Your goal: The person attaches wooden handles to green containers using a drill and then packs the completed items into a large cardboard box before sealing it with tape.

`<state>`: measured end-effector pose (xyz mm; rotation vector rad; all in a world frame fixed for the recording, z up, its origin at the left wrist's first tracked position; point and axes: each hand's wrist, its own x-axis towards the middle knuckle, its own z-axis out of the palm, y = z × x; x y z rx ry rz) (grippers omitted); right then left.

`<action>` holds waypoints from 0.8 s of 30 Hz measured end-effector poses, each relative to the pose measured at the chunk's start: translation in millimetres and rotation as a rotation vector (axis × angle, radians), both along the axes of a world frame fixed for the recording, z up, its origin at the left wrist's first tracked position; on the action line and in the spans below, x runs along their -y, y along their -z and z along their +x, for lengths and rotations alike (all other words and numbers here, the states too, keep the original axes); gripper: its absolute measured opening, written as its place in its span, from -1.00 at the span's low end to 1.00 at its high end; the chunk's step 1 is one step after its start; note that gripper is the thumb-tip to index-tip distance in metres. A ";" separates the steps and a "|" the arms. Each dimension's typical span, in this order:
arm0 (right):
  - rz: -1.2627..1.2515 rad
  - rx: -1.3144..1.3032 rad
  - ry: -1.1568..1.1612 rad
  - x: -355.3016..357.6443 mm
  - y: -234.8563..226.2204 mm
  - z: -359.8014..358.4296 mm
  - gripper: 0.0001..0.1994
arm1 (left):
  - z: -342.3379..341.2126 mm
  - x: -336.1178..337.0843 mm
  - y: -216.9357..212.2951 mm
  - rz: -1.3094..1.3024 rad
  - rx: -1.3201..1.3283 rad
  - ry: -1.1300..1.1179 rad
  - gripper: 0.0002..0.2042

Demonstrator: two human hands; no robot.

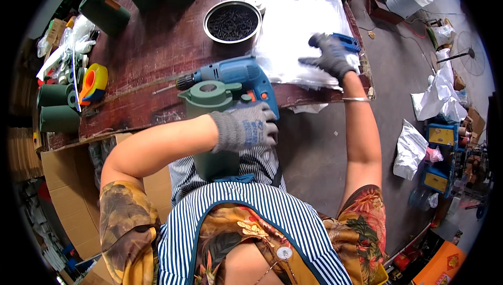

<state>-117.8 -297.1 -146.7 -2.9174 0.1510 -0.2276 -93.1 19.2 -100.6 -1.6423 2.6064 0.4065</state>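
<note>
left hand (245, 128) clamped on green can (212, 122) | right hand (331, 57) fingers apart, touched blue part (347, 41) | advice: keep can steady, grasp part fully

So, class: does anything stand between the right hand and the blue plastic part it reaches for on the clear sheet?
Nothing visible does. The gloved right hand already lies against the blue plastic part on the clear plastic sheet, fingers spread over its near edge.
</note>
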 end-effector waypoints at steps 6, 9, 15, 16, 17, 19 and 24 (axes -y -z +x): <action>1.518 0.376 0.322 46.1 31.7 28.6 -0.79 | 103.8 35.6 -73.6 -0.147 -0.275 -0.784 -0.71; 1.705 0.330 0.268 -3.8 17.3 52.5 -0.78 | 162.2 94.3 -16.4 0.044 -0.655 -0.919 -0.66; 2.223 0.459 -0.051 -7.4 29.9 43.0 -0.77 | 193.3 129.5 28.2 -0.329 -0.705 -1.087 -0.53; 2.325 0.540 -0.066 -25.1 15.8 29.6 -0.75 | 197.2 107.9 20.0 -0.373 -0.591 -1.157 -0.57; 1.891 0.423 -0.211 -41.6 4.8 10.5 -0.76 | 201.6 87.4 17.4 -0.415 -0.474 -1.215 -0.59; 1.408 0.143 -0.241 -72.2 -9.7 -10.2 -0.78 | 217.6 42.1 33.8 -0.360 -1.105 -1.279 -0.66; 0.389 0.024 -0.289 -135.1 -3.3 -5.6 -0.78 | 190.4 -90.1 45.0 -0.357 -1.052 -0.996 -0.71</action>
